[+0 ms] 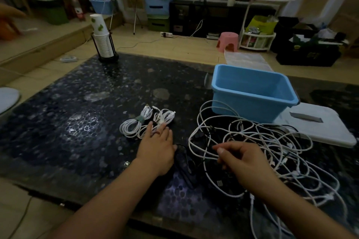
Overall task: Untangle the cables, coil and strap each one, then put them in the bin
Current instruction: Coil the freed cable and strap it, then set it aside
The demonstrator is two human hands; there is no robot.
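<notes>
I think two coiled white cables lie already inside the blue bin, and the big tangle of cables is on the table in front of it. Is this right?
Not quite. In the head view the two coiled white cables lie on the table, left of the blue bin, under the left hand's fingers; no cables show inside the bin. The tangle of cables is indeed on the table in front of it.

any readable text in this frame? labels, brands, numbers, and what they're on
None readable.
Paper cup: green marks only, no letters.
Red-labelled bottle: label too blurred.
Yellow-green bag: print too blurred.
Blue bin: no visible marking.
Coiled white cables: strap shows no text.
</notes>
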